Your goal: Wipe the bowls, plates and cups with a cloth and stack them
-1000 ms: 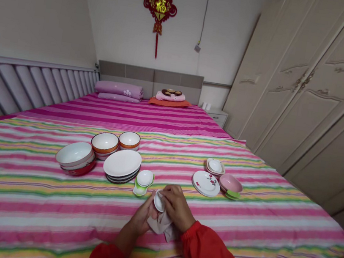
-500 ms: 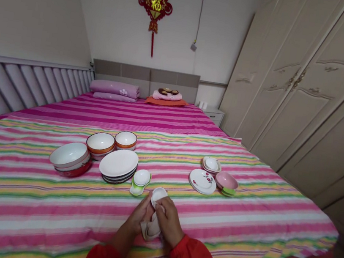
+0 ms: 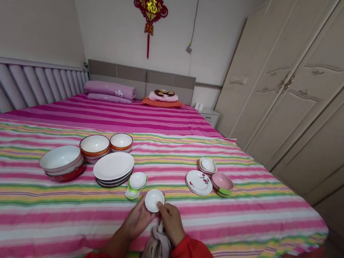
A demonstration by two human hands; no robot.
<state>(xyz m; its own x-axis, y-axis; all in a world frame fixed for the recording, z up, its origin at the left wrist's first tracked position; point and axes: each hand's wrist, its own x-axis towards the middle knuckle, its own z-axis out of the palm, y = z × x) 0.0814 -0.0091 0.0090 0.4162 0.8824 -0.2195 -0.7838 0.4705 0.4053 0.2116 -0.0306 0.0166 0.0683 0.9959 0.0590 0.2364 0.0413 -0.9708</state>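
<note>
My left hand [image 3: 137,220] grips a small white dish [image 3: 154,199] from below, holding it face up above the striped bedspread [image 3: 243,216]. My right hand [image 3: 172,224] touches the dish's near rim with its fingertips and clasps a grey-beige cloth [image 3: 156,250] that hangs down between my red sleeves. Just beyond the dish lies another small white dish on a green leaf-shaped saucer [image 3: 136,182].
To the left stand a stack of white plates [image 3: 114,168], two orange-rimmed bowls [image 3: 95,146], and a white bowl in a red one [image 3: 61,161]. To the right lie a flowered plate [image 3: 198,182], a pink bowl [image 3: 222,182] and small dishes [image 3: 208,165]. A wardrobe [image 3: 308,92] lines the right.
The dish has been turned face up and lifted forward out of the cloth. The cloth has dropped lower, bunched under my right hand. The view has shifted slightly right.
</note>
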